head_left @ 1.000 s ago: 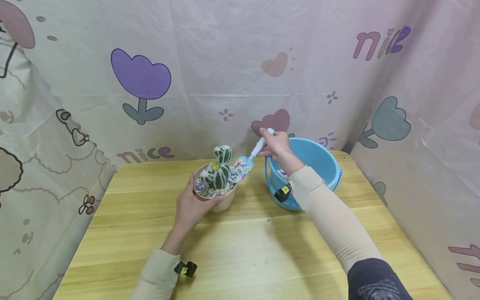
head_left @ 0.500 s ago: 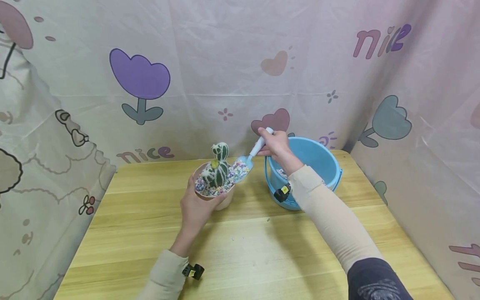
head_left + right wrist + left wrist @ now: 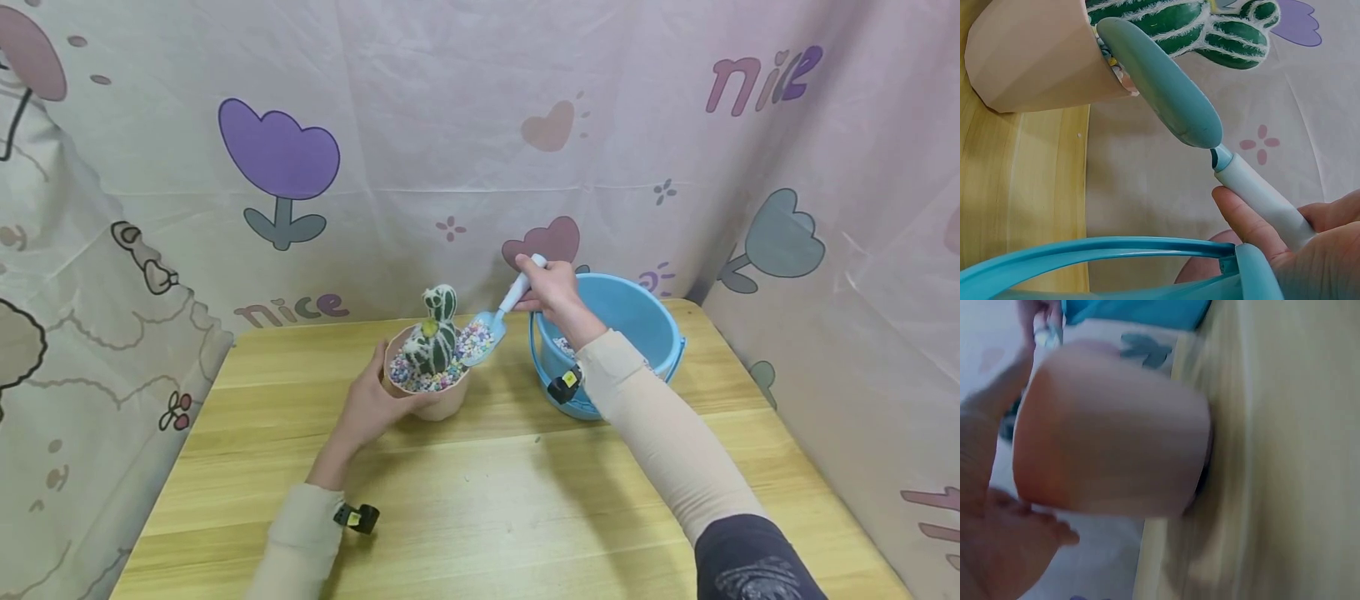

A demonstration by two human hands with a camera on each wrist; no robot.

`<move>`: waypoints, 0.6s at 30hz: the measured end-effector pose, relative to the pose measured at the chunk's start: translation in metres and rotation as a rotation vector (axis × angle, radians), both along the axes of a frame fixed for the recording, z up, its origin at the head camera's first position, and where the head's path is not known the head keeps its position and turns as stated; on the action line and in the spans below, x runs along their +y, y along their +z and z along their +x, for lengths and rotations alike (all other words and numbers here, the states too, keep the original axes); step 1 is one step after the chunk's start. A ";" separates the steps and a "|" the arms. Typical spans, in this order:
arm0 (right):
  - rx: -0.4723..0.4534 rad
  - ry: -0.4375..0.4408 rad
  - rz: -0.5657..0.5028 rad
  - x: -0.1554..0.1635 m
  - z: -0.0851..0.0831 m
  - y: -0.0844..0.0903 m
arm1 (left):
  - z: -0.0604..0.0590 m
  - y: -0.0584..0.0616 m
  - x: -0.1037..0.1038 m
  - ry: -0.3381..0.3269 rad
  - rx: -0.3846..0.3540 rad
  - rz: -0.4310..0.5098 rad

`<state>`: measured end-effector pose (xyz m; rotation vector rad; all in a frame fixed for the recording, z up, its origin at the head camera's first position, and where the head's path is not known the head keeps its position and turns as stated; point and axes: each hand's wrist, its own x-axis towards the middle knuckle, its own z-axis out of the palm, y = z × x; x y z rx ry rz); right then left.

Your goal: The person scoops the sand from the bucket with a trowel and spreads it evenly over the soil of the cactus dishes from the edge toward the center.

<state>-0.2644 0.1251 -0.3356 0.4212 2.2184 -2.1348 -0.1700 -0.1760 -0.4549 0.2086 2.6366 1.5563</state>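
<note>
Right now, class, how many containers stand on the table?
2: a pink pot with a cactus, gripped by the left hand, and a blue bucket to its right, behind the right hand.

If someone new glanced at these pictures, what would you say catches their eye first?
Most likely the green white-ribbed cactus in its pink pot of coloured pebbles, mid-table, steadied by the left hand. Next, the small blue scoop with a white handle, heaped with pebbles at the pot's rim and held by the right hand. Behind it, the bright blue plastic bucket stands at the right.
</note>
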 end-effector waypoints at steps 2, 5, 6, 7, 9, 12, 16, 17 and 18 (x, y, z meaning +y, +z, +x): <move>-0.003 -0.001 0.005 0.000 0.000 0.000 | -0.006 0.000 -0.006 -0.041 0.003 -0.008; -0.007 0.001 0.001 0.001 0.000 0.000 | -0.013 0.000 -0.011 -0.070 0.006 -0.020; -0.008 0.004 -0.003 0.001 0.000 0.000 | -0.014 0.000 -0.011 -0.072 0.006 -0.023; -0.006 0.006 -0.007 0.001 0.000 0.000 | -0.015 0.000 -0.012 -0.072 0.006 -0.025; -0.006 0.010 -0.014 0.001 0.000 0.000 | -0.015 0.000 -0.011 -0.069 0.004 -0.019; -0.009 0.012 -0.010 0.001 0.001 0.001 | -0.014 0.001 -0.010 -0.055 0.006 -0.016; -0.013 0.015 -0.003 0.001 0.001 0.001 | -0.011 0.003 -0.006 -0.023 0.004 -0.015; -0.013 0.016 -0.002 0.000 0.001 0.001 | -0.010 0.003 -0.004 -0.013 0.002 -0.017; -0.014 0.017 -0.001 0.000 0.001 0.001 | -0.009 0.003 -0.003 -0.001 -0.003 -0.020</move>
